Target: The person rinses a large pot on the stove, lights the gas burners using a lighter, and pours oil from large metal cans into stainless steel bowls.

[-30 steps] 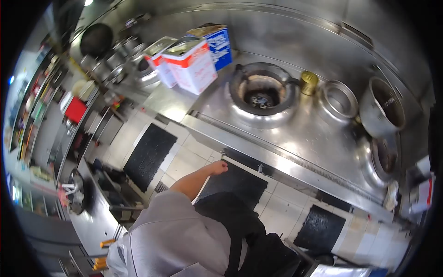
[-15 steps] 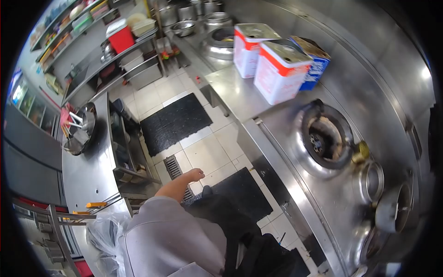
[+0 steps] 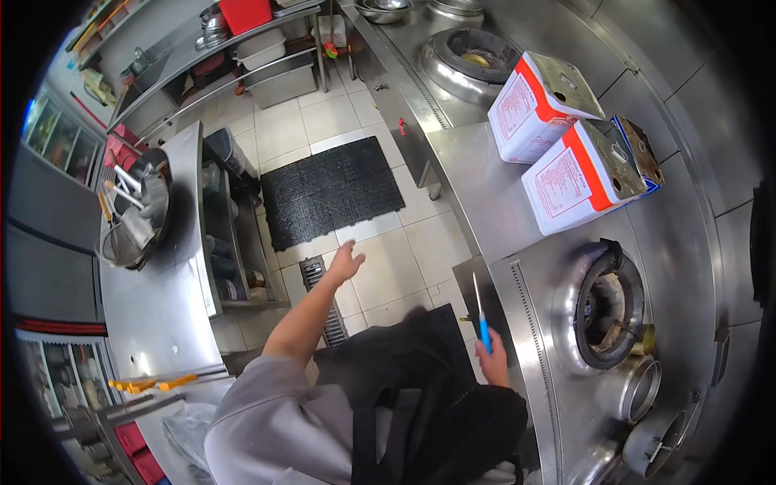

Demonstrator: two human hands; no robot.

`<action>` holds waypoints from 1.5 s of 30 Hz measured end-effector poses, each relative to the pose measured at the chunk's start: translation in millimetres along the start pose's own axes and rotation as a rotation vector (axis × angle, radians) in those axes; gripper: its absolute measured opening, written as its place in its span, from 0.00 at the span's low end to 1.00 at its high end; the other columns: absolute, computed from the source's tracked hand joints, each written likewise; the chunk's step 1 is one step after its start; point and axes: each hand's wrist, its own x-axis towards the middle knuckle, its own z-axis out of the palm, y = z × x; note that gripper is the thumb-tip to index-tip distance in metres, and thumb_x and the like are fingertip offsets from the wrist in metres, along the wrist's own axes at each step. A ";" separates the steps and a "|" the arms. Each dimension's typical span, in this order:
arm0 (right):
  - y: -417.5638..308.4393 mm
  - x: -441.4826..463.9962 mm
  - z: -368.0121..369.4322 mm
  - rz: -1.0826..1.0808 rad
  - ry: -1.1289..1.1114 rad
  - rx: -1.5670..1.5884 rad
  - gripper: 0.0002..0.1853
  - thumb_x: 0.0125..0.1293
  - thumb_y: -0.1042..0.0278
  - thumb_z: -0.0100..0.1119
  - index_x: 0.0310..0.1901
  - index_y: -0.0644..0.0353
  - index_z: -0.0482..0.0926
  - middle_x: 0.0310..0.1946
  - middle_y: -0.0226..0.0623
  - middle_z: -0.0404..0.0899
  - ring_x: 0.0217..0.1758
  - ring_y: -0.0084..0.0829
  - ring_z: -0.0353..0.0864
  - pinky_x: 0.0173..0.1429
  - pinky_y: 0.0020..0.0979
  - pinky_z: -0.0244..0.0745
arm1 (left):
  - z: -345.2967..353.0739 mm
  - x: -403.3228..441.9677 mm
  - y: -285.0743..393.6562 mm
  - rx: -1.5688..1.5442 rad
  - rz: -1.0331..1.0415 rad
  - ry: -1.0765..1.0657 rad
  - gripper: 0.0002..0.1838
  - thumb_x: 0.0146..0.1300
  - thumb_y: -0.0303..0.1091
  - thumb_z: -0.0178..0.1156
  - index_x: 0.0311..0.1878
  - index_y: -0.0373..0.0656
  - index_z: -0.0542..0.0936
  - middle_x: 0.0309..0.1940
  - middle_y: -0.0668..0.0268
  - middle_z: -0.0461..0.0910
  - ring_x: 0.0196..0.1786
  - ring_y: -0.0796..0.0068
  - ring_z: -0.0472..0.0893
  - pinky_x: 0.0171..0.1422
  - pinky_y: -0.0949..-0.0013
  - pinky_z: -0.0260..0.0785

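My right hand (image 3: 491, 360) is closed round the blue handle of a slim pointed tool (image 3: 482, 317). Its thin metal end points up and away from me, beside the front edge of the steel stove counter; whether it is a knife or a screwdriver I cannot tell. My left hand (image 3: 346, 263) is held out over the tiled floor with nothing in it, its fingers partly spread. Below it lies a floor drain grate (image 3: 314, 273), with a black rubber mat (image 3: 331, 190) just beyond.
On the stove counter (image 3: 465, 153) to the right stand two white-and-orange tins (image 3: 570, 178), near a wok burner (image 3: 558, 315) and several metal pots. A steel table (image 3: 153, 323) at left bears a wok (image 3: 158, 198) with utensils. Shelving stands at the back.
My view has shifted forward along the aisle. My left hand has reached ahead and its fingers have loosened. My right hand with the blue-handled tool has come into view.
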 end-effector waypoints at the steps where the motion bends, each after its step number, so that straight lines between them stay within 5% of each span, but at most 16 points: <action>1: -21.8 26.6 3.3 -0.007 -0.008 0.026 0.24 0.70 0.68 0.63 0.65 0.62 0.72 0.34 0.31 0.78 0.32 0.20 0.77 0.38 0.25 0.74 | 1.5 31.7 8.4 -0.033 0.077 0.035 0.38 0.61 0.41 0.67 0.71 0.32 0.66 0.66 0.42 0.72 0.67 0.48 0.75 0.72 0.55 0.67; 8: -116.0 194.4 41.3 -0.048 -0.065 0.275 0.26 0.69 0.66 0.65 0.66 0.60 0.71 0.33 0.28 0.78 0.31 0.17 0.74 0.35 0.22 0.70 | -35.7 237.8 199.6 -0.062 0.381 0.106 0.39 0.64 0.39 0.67 0.75 0.37 0.63 0.68 0.47 0.70 0.66 0.57 0.75 0.70 0.60 0.68; 11: -130.7 286.0 67.0 -0.063 -0.063 0.474 0.24 0.68 0.66 0.66 0.63 0.61 0.73 0.33 0.28 0.77 0.32 0.16 0.73 0.36 0.22 0.69 | -59.6 326.1 268.4 0.004 0.569 0.212 0.37 0.66 0.38 0.66 0.74 0.37 0.63 0.68 0.47 0.71 0.67 0.54 0.74 0.71 0.57 0.67; 19: -253.6 471.5 70.6 -0.443 0.028 0.122 0.23 0.67 0.68 0.68 0.61 0.61 0.74 0.37 0.26 0.74 0.35 0.16 0.70 0.34 0.24 0.68 | -109.3 487.0 409.9 0.177 0.785 0.225 0.39 0.61 0.36 0.67 0.73 0.40 0.63 0.66 0.46 0.70 0.69 0.43 0.68 0.75 0.51 0.61; 22: -273.2 522.0 73.6 -0.261 0.025 0.210 0.23 0.66 0.67 0.69 0.59 0.65 0.74 0.37 0.31 0.76 0.39 0.19 0.73 0.46 0.26 0.72 | -88.7 592.0 464.7 0.155 0.970 0.186 0.39 0.59 0.36 0.68 0.73 0.40 0.64 0.66 0.47 0.70 0.69 0.43 0.69 0.75 0.51 0.61; 27: -305.9 600.1 117.7 -0.091 0.252 0.541 0.23 0.67 0.73 0.66 0.61 0.61 0.69 0.35 0.29 0.75 0.33 0.17 0.72 0.37 0.23 0.70 | 9.2 794.9 527.9 0.270 1.018 0.026 0.54 0.47 0.41 0.77 0.76 0.44 0.58 0.68 0.49 0.66 0.71 0.45 0.66 0.75 0.53 0.62; 29: -335.5 639.4 128.8 -0.031 0.350 0.544 0.24 0.68 0.74 0.65 0.62 0.61 0.68 0.35 0.29 0.75 0.31 0.16 0.72 0.34 0.22 0.69 | 45.8 846.5 546.3 0.440 0.948 -0.200 0.62 0.46 0.47 0.79 0.80 0.51 0.49 0.74 0.49 0.58 0.77 0.39 0.55 0.79 0.42 0.52; 33: -394.4 704.4 143.3 0.106 0.440 0.442 0.20 0.68 0.75 0.65 0.59 0.61 0.72 0.35 0.27 0.76 0.34 0.16 0.73 0.37 0.21 0.70 | 94.6 894.0 577.9 0.940 0.836 -0.451 0.76 0.40 0.65 0.78 0.82 0.64 0.31 0.83 0.52 0.33 0.79 0.24 0.36 0.78 0.25 0.33; 37: -418.7 745.2 149.5 0.136 0.506 0.216 0.19 0.68 0.75 0.65 0.59 0.61 0.73 0.35 0.25 0.75 0.35 0.15 0.73 0.38 0.21 0.70 | 114.0 917.9 593.0 1.102 0.810 -0.600 0.79 0.39 0.66 0.78 0.81 0.66 0.27 0.83 0.54 0.26 0.79 0.24 0.37 0.78 0.26 0.35; 41: -443.2 777.5 148.6 0.153 0.619 0.425 0.18 0.69 0.74 0.65 0.58 0.63 0.74 0.35 0.25 0.75 0.34 0.15 0.71 0.38 0.21 0.68 | 119.5 936.9 591.4 1.049 0.851 -0.650 0.78 0.39 0.63 0.79 0.81 0.67 0.27 0.83 0.55 0.27 0.79 0.23 0.42 0.77 0.27 0.42; 45: -445.3 812.2 134.4 0.005 0.708 0.220 0.18 0.69 0.73 0.65 0.57 0.63 0.74 0.34 0.27 0.75 0.34 0.15 0.71 0.38 0.21 0.69 | 103.5 942.2 600.5 0.962 0.939 -0.605 0.78 0.36 0.61 0.79 0.82 0.67 0.30 0.83 0.53 0.34 0.77 0.23 0.48 0.76 0.29 0.46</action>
